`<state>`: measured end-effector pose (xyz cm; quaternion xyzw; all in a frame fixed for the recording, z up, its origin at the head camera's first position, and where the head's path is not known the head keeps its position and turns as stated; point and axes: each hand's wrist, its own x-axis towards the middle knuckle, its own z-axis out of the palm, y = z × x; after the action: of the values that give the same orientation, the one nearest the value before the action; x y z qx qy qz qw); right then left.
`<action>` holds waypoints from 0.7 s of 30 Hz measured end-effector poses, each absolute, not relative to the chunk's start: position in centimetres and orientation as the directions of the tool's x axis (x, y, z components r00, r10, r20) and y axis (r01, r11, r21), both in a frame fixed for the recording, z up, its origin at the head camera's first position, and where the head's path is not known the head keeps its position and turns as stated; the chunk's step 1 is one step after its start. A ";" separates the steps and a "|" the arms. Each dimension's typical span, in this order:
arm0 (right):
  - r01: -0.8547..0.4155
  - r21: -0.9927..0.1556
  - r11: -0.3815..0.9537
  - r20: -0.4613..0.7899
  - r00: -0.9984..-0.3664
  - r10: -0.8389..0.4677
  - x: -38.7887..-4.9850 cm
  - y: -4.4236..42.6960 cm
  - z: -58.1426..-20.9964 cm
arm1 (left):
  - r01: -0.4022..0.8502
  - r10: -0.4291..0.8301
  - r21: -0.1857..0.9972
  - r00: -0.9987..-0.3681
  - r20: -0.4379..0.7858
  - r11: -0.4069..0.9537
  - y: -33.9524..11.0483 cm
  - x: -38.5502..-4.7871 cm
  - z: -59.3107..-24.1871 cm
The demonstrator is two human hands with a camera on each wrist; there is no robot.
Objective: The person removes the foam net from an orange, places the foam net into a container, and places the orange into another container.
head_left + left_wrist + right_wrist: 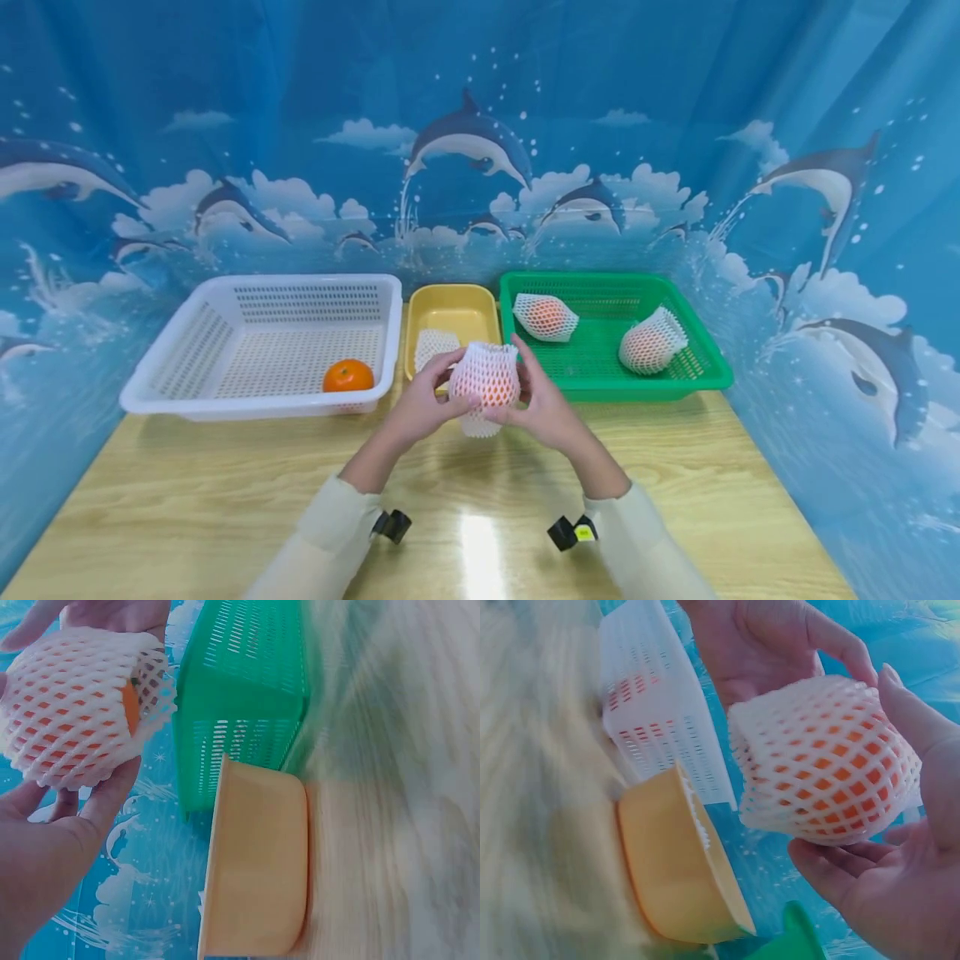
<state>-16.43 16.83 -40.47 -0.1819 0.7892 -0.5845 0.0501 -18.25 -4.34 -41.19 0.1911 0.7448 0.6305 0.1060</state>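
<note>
Between both hands, above the table's middle, is an orange in a white foam net sleeve (487,379). My left hand (425,403) grips it from the left, thumb on the near side. From the right, my right hand (549,410) holds it with thumb and fingers. In the left wrist view, bare orange peel (130,706) shows through the sleeve's open end. A bare orange (348,376) lies in the white basket (262,408) on the left. The green basket (600,385) on the right contains two netted fruits, one at left (546,317) and another at right (651,342).
A yellow tray (453,297) stands between the baskets, with a white foam net (435,343) inside it. All three containers sit at the back of the wooden table (480,500). Behind them hangs a blue dolphin-print curtain (337,67).
</note>
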 end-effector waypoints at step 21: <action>-0.211 -0.900 0.381 0.014 -0.888 -0.459 -14.1 14.9 -45.4 | 0.208 0.569 0.937 -0.822 0.013 0.279 -7.9 -15.4 -45.1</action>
<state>-14.07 14.86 -45.39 -0.2035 0.8223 -0.5177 0.1197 -15.41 -7.95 -45.14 0.2483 0.7826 0.5465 0.1650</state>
